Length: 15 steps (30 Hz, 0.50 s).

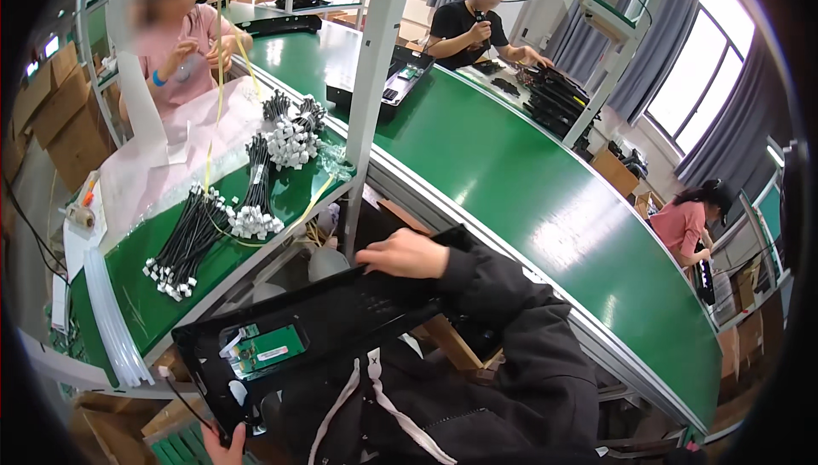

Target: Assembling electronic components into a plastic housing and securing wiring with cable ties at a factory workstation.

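At edges of black housing [341,305]: left hand [225,446], right hand [404,254].

The head view comes from a wide fisheye camera worn on the person's head, the left one of a side-by-side pair. It faces forward and down past the chest, so the dark jacket [537,380] fills much of the near edge and the black housing [341,307] lies close below the lens. The right hand [405,254] shows near the middle, the left hand [223,444] at the near left. Beyond, the view crosses the green belt [511,184] to the window [694,64] at far right. The pale post [375,81] leans right.
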Each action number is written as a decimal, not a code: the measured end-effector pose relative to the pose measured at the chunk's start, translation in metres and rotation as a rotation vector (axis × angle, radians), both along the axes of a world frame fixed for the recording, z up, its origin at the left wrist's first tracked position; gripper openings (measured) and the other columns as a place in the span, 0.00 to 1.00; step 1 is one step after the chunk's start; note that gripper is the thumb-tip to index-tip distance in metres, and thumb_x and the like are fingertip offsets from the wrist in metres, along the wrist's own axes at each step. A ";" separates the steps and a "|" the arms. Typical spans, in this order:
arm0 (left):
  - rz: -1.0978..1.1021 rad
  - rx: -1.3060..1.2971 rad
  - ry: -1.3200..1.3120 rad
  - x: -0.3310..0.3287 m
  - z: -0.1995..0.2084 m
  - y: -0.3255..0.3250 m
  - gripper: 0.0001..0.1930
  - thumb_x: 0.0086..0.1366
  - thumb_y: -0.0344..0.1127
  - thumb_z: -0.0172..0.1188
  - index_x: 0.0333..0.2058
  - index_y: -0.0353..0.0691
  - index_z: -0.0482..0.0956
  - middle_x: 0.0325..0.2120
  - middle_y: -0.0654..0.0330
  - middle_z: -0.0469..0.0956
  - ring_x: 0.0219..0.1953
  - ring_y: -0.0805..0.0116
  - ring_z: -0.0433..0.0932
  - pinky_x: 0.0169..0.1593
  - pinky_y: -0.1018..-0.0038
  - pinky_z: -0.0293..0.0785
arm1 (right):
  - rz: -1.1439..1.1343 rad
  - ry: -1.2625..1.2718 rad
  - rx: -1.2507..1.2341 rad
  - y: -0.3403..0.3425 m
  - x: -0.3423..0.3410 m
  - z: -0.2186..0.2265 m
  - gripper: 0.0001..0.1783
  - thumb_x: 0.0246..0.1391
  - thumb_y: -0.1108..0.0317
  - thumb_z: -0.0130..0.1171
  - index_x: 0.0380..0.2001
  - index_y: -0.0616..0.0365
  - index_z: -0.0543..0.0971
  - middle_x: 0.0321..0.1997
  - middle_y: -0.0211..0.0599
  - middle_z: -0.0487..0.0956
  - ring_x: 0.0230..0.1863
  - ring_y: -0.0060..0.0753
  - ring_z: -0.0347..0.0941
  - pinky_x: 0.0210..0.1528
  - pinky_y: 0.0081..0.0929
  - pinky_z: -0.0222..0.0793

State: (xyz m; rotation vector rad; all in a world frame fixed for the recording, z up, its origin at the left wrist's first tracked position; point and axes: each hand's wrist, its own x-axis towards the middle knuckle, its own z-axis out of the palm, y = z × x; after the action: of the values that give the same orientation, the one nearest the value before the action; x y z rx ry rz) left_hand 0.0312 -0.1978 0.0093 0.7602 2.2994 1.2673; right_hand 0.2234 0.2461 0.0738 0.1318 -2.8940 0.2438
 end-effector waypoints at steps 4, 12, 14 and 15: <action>0.091 0.020 -0.008 -0.022 -0.091 0.016 0.19 0.63 0.37 0.53 0.48 0.31 0.67 0.43 0.51 0.72 0.40 0.61 0.71 0.43 0.72 0.67 | 0.142 0.103 -0.139 0.020 -0.042 -0.093 0.16 0.49 0.63 0.58 0.40 0.55 0.69 0.24 0.42 0.75 0.25 0.51 0.72 0.24 0.42 0.66; 0.213 0.022 0.190 -0.035 -0.209 0.055 0.18 0.61 0.32 0.54 0.44 0.24 0.64 0.38 0.41 0.74 0.40 0.44 0.74 0.43 0.62 0.69 | -0.086 -0.118 0.015 0.049 -0.081 -0.204 0.19 0.45 0.62 0.61 0.41 0.55 0.71 0.22 0.43 0.76 0.25 0.50 0.74 0.26 0.41 0.69; 0.143 -0.097 0.157 -0.034 -0.172 0.057 0.17 0.62 0.34 0.54 0.43 0.25 0.65 0.36 0.42 0.74 0.39 0.43 0.73 0.43 0.61 0.69 | -0.220 -0.314 0.069 0.048 -0.084 -0.210 0.21 0.42 0.63 0.62 0.40 0.57 0.72 0.32 0.47 0.77 0.33 0.48 0.75 0.34 0.41 0.71; 0.068 -0.205 0.122 -0.032 -0.150 0.057 0.17 0.62 0.36 0.54 0.42 0.25 0.66 0.35 0.42 0.73 0.38 0.43 0.73 0.43 0.61 0.69 | -0.193 -0.301 0.051 0.048 -0.088 -0.213 0.21 0.40 0.63 0.62 0.40 0.57 0.72 0.33 0.47 0.76 0.35 0.49 0.74 0.37 0.41 0.71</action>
State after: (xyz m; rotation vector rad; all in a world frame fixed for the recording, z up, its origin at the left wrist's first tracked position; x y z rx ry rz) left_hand -0.0009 -0.1408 -0.1408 0.7112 2.5249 1.0167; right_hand 0.1351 0.2942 -0.1391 -0.1926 -3.1833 0.1679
